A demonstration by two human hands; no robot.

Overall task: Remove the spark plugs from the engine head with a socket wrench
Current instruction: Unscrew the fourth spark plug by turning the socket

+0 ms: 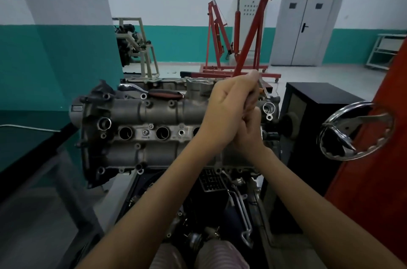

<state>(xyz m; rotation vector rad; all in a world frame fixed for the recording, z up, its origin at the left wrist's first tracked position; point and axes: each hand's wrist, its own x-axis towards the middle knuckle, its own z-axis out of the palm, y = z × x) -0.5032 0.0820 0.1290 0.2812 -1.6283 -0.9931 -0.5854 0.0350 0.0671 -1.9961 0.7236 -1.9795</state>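
The left hand point(229, 103) and right hand point(248, 132) are stacked and curled tight around something thin, likely the wrench, mostly hidden, probably to turn hard. They sit over the right end of the engine head point(141, 123). Two round plug holes point(126, 133) show, plugs unseen.

Both bare arms are stretched forward and are brought together in the middle. The left hand point(229, 105) is held higher, with its fingers curled round something thin that is mostly hidden. The right hand point(250, 131) is tucked just below those fingers, touching them, and its own fingers are curled upward too.
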